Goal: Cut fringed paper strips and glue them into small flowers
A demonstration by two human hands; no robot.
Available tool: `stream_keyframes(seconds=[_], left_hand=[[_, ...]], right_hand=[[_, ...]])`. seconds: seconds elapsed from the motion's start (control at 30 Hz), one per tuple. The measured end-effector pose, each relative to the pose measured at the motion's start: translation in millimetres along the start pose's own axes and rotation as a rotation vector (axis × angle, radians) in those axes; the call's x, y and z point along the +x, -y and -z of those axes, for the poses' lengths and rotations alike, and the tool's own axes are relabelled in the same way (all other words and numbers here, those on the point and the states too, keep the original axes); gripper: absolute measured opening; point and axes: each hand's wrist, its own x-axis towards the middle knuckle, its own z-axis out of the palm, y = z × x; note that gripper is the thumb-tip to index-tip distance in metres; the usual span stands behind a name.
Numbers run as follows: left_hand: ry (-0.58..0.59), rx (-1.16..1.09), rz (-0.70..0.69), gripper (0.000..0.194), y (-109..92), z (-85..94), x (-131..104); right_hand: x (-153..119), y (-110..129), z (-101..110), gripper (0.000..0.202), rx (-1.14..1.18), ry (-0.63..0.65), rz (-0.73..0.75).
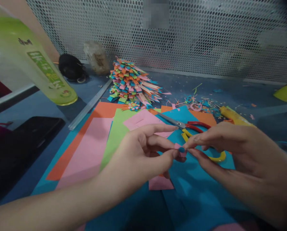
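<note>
My left hand (143, 150) pinches a small pink paper piece with a round blue centre (181, 149) between thumb and fingers. From the other side, the thumb and index fingertips of my right hand (237, 154) close on the edge of that same piece. Scissors (173, 121) with red and yellow handles lie just beyond, partly covered by my right hand. Under both hands are blue paper sheets (201, 186), with a pink paper piece (160, 183) lying on top.
A cone of folded coloured paper strips (131, 81) stands at the back, with a small paper flower (134, 106) before it. Paper scraps (201, 101) litter the right. On the left are a green bottle (45, 67), a clear ruler (90, 106) and a black phone (40, 128).
</note>
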Motion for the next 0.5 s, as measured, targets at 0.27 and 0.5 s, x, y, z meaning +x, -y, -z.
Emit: stream_keyframes(seconds=[0.27,0.5], left_hand=[[0.017,-0.012,-0.018,0.04,-0.9,-1.0,-2.2],[0.018,-0.009,-0.019,0.039,-0.5,-1.7,-2.5]], right_hand=[[0.4,-1.0,-1.3,0.018,0.207,-0.029,-0.113],[6.1,2.5,2.6,0.017,0.292,-0.015,-0.119]])
